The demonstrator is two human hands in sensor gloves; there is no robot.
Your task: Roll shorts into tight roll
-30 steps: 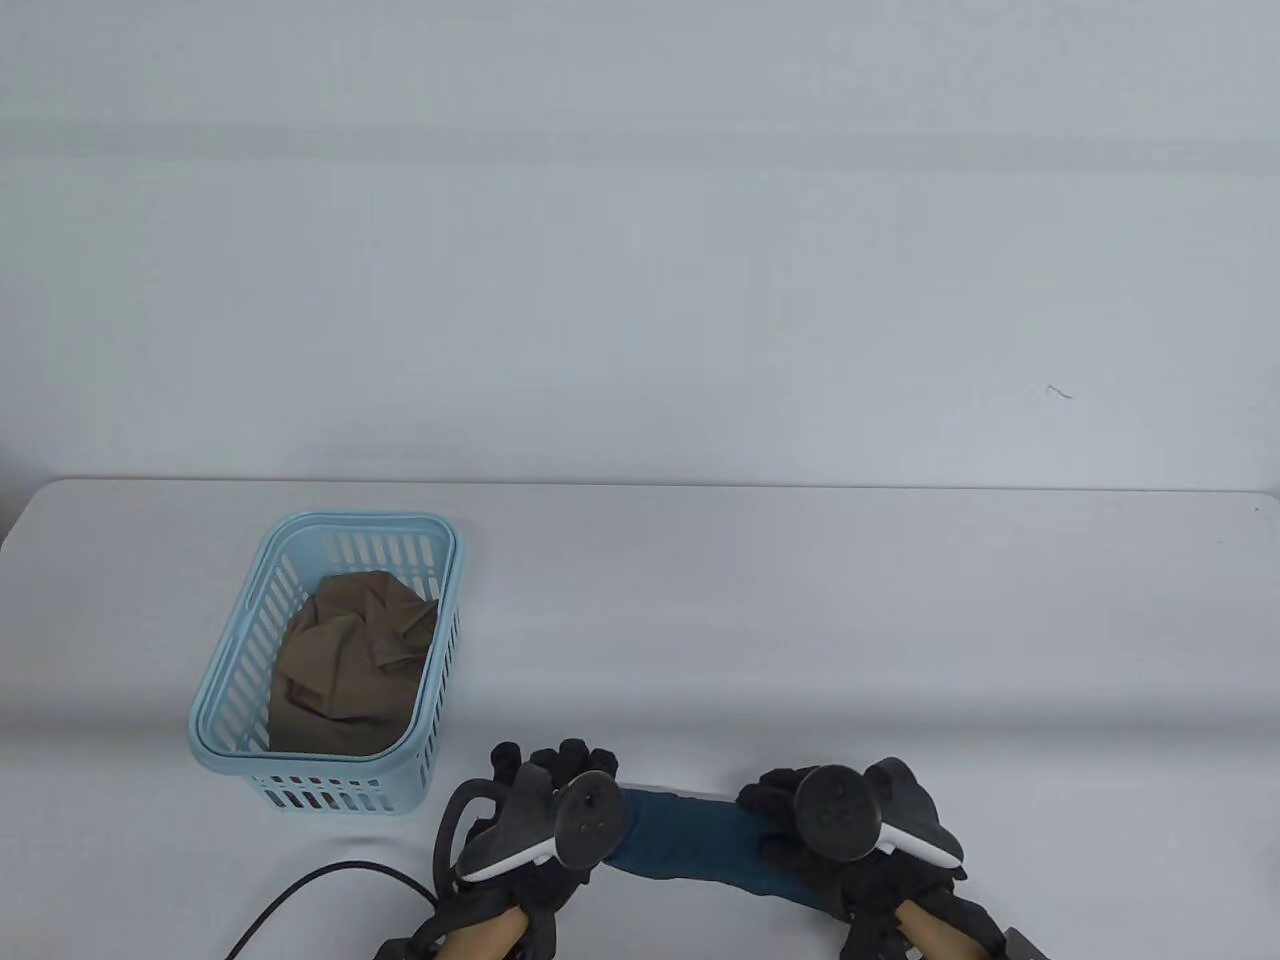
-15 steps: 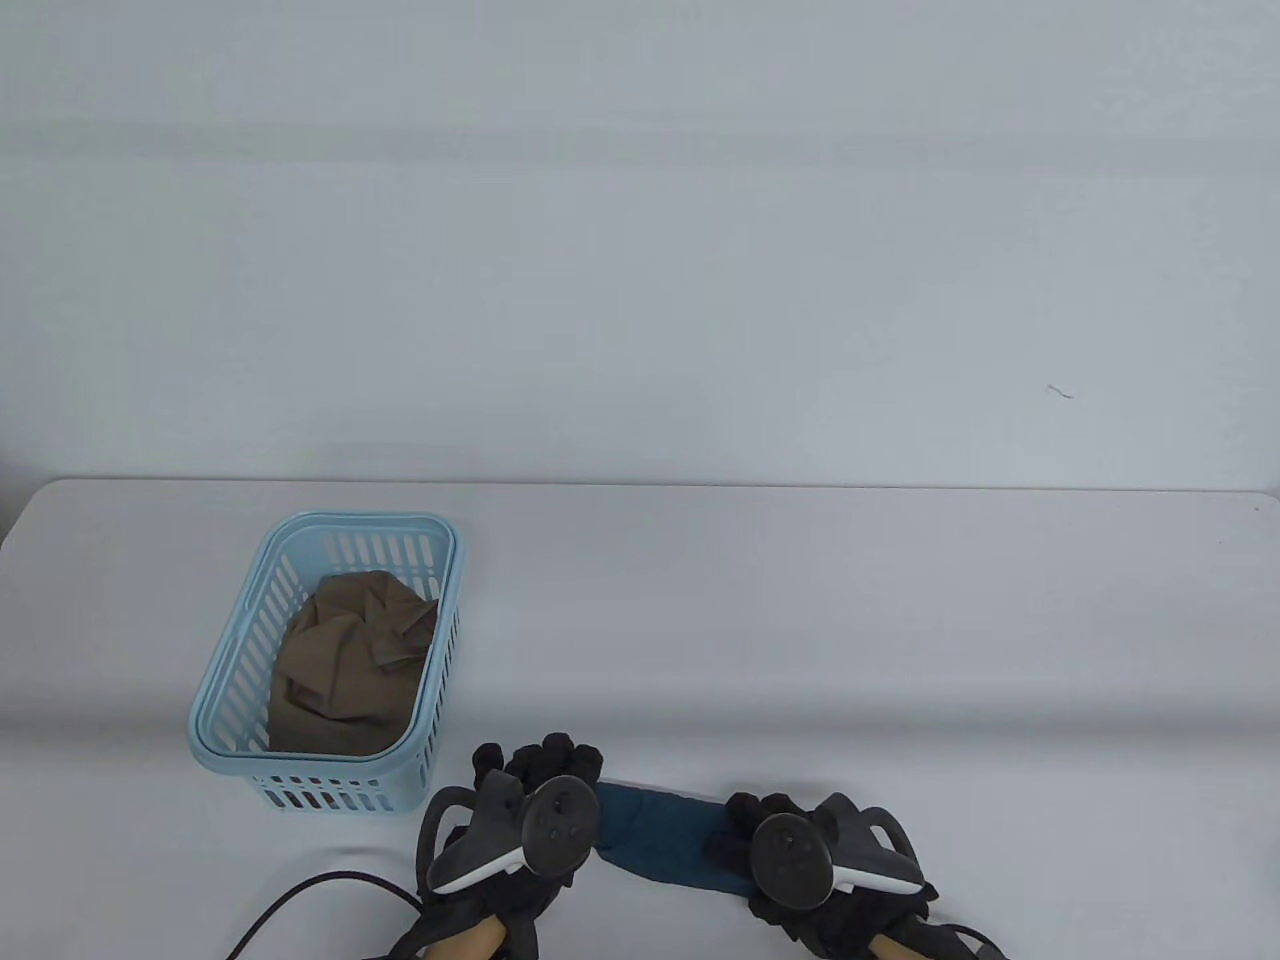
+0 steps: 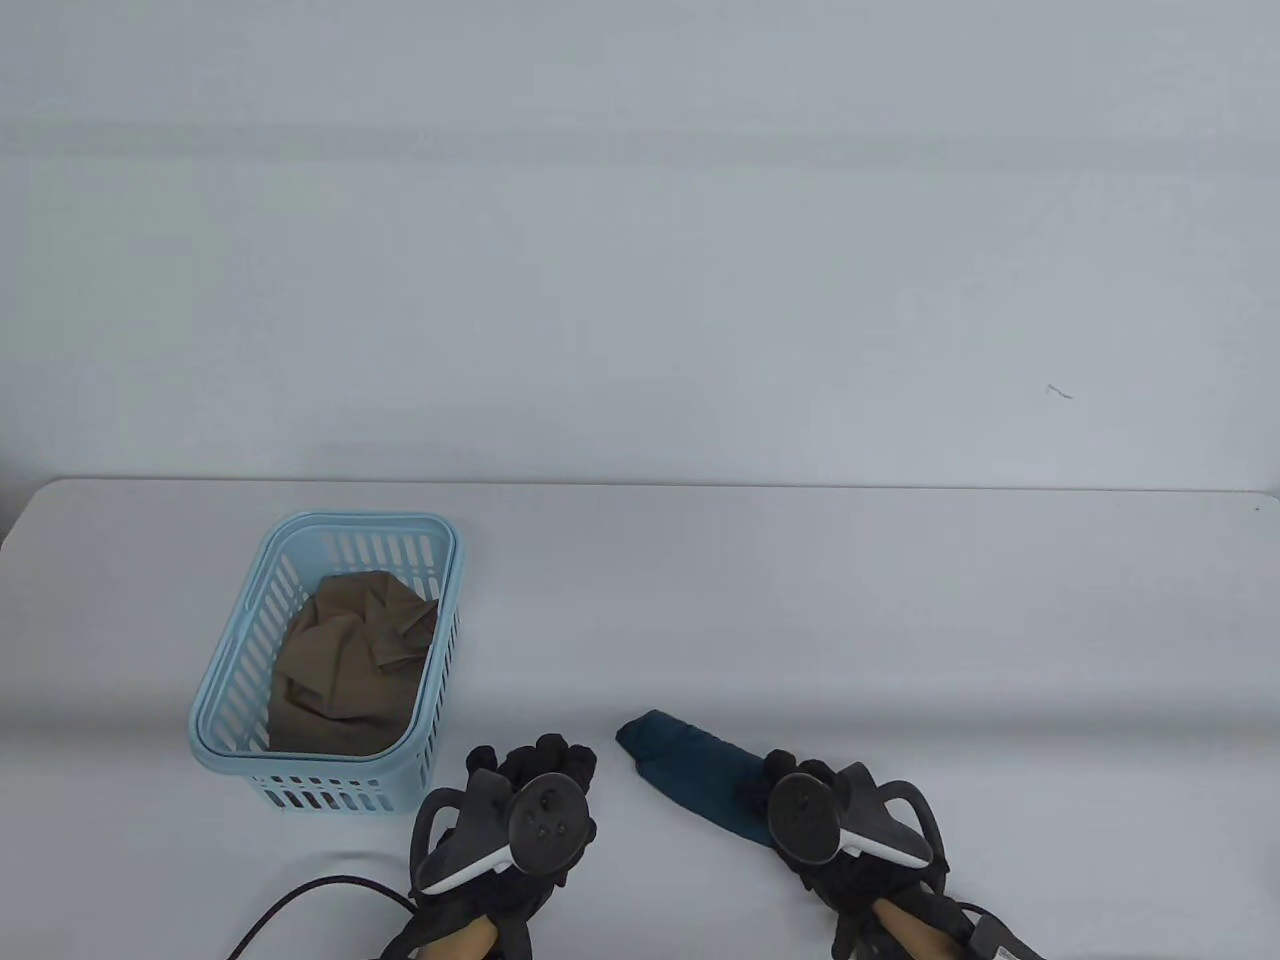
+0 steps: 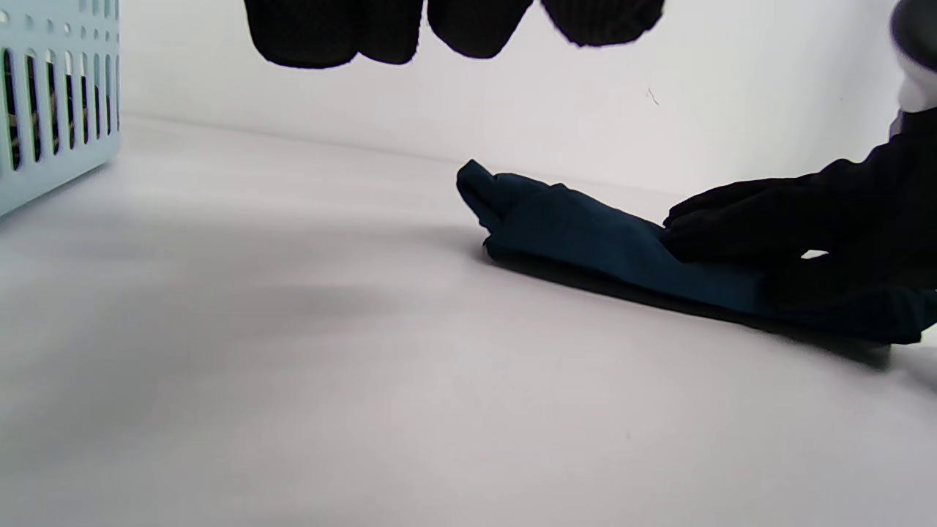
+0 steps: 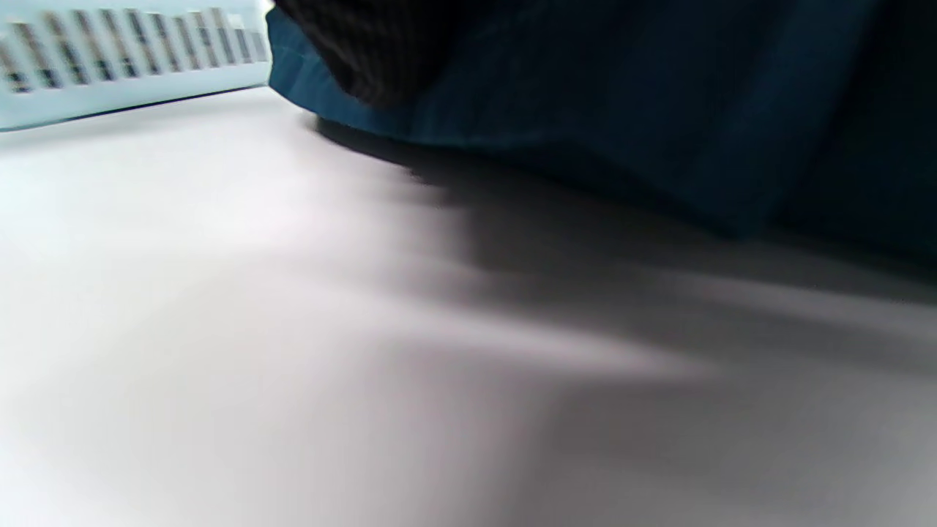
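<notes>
Table view — right hand (image 3: pixel 830 830) flat on shorts (image 3: pixel 690 770)

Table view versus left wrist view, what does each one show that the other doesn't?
Only the table view shows the brown garment inside the blue basket, the left hand whole with its tracker, and a black cable. Only the left wrist view shows the right hand from the side, fingers lying on top of the roll. Both show the teal shorts rolled on the white table, and the basket.
</notes>
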